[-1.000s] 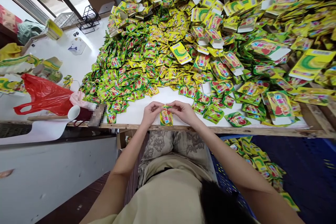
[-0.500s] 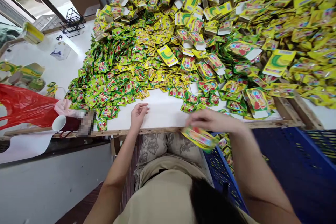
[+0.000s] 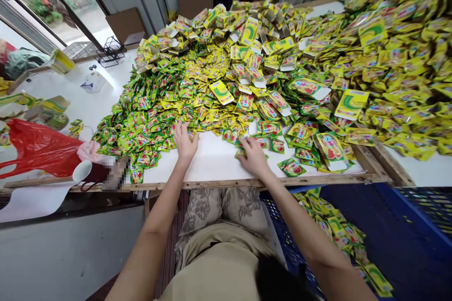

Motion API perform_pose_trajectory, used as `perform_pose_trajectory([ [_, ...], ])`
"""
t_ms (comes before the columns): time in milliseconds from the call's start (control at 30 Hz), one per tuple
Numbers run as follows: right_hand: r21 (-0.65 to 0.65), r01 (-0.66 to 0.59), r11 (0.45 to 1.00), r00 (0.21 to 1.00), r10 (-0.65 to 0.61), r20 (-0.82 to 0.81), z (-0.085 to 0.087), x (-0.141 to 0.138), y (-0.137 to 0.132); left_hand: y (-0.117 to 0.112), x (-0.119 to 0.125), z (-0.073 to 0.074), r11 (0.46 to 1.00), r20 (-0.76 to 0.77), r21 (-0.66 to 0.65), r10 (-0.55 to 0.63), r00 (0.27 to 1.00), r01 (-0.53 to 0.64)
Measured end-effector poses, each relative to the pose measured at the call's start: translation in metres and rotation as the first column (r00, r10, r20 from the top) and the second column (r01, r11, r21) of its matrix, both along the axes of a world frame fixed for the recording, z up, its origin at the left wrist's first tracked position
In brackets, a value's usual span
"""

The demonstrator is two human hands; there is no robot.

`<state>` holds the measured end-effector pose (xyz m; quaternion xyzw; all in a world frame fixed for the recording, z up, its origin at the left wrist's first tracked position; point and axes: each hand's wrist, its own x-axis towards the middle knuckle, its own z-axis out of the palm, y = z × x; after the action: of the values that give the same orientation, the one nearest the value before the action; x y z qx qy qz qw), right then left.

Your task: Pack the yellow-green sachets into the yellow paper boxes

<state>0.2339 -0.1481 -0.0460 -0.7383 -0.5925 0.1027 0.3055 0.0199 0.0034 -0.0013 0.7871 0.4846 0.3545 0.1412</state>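
Both hands have come forward to the near edge of the heap. Half a second ago the left rested on bare counter (image 3: pixel 215 160) and the right hung over the blue crate (image 3: pixel 406 225).

Now the left hand (image 3: pixel 185 138) lies palm down, fingers spread, with its tips on the loose sachets (image 3: pixel 151 117). The right hand (image 3: pixel 252 156) is also palm down, fingertips on a few sachets at the heap's rim. I cannot tell whether it has pinched any.

The sachets look slick and lie overlapping. A sweep toward the body could likely drag too many along or push some off the counter's front edge.

The filled carton the right hand carried earlier is no longer in it.
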Motion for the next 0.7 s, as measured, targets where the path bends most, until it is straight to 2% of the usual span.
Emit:
perform_pose_trajectory([
  [100, 0.008, -0.273, 0.962, 0.956, 0.273, -0.106, -0.001, -0.018, 0.015, 0.018, -0.003, 0.007, 0.997, -0.06, 0.016, 0.071, 0.996, -0.07],
  [167, 0.066, -0.36, 0.931, 0.915, 0.366, -0.171, 0.003, -0.02, 0.019, 0.02, -0.007, 0.009, 0.997, -0.096, 0.023, 0.072, 0.993, -0.07],
  [233, 0.16, -0.319, 0.934, 0.912, 0.349, -0.215, 0.008, -0.017, 0.017, 0.012, -0.014, 0.008, 0.997, -0.113, 0.049, 0.066, 0.991, -0.06],
  [333, 0.259, -0.175, 0.95, 0.934, 0.244, -0.261, 0.014, -0.009, 0.002, -0.017, -0.037, -0.003, 0.997, -0.118, 0.075, 0.035, 0.992, -0.026],
  [433, 0.291, -0.041, 0.956, 0.941, 0.135, -0.31, 0.015, -0.008, -0.023, -0.051, -0.07, -0.021, 0.997, -0.128, 0.075, 0.045, 0.991, -0.035],
  [533, 0.284, 0.077, 0.956, 0.938, 0.027, -0.346, 0.013, -0.014, -0.042, -0.073, -0.096, -0.033, 0.995, -0.109, 0.069, 0.08, 0.991, -0.073],
  [600, 0.265, 0.107, 0.958, 0.94, -0.011, -0.341, 0.013, -0.018, -0.049, -0.081, -0.101, -0.032, 0.997, -0.1, 0.046, 0.066, 0.993, -0.061],
  [700, 0.232, 0.118, 0.965, 0.955, -0.047, -0.291, 0.013, -0.02, -0.053, -0.085, -0.093, -0.024, 0.999, -0.104, 0.01, 0.041, 0.994, -0.04],
])
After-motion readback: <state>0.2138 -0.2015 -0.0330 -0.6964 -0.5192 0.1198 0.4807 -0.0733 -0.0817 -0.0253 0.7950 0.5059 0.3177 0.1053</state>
